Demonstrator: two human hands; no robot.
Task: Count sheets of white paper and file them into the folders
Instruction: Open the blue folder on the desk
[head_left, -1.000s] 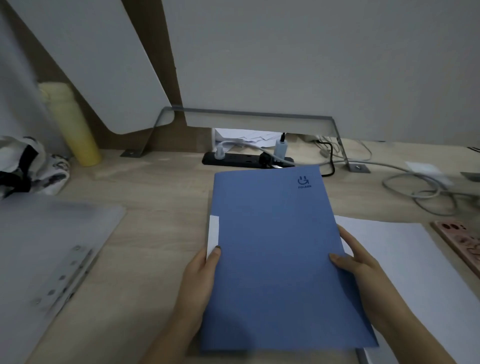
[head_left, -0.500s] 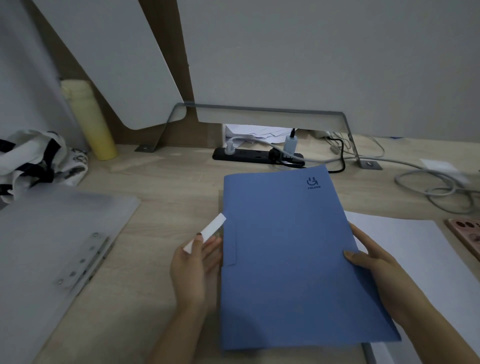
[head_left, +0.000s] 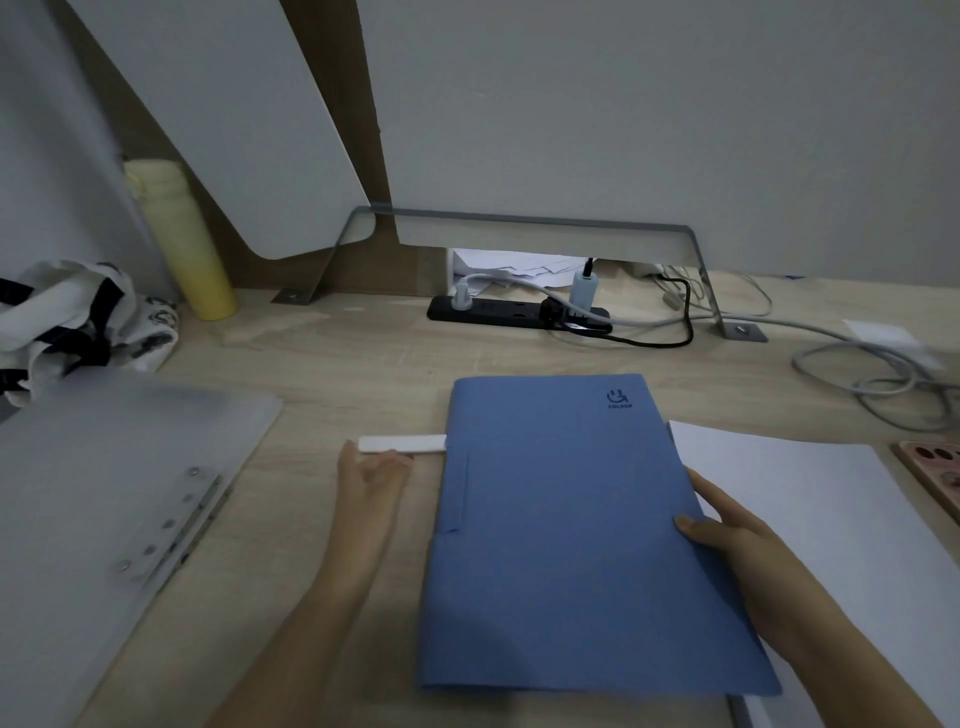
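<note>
A blue folder (head_left: 571, 519) lies shut on the wooden desk in front of me. From its left edge a white strip (head_left: 402, 444) sticks out sideways. My left hand (head_left: 371, 480) lies just below that strip, fingertips touching it, fingers apart. My right hand (head_left: 727, 530) grips the folder's right edge, thumb on the cover. To the right, partly under the folder, lies a stack of white paper (head_left: 810, 519). A frosted translucent folder (head_left: 104, 493) with a metal clip lies open at the left.
A black power strip (head_left: 519, 314) with plugs and cables sits at the back. A yellow bottle (head_left: 182, 239) and a patterned cloth bag (head_left: 78, 317) stand at the back left. Grey cables (head_left: 883, 384) coil at the right, by a brown patterned object (head_left: 935, 467).
The white strip swung from upright along the folder's left edge to pointing sideways out to the left. My left hand moved off the cover to the desk beside it.
</note>
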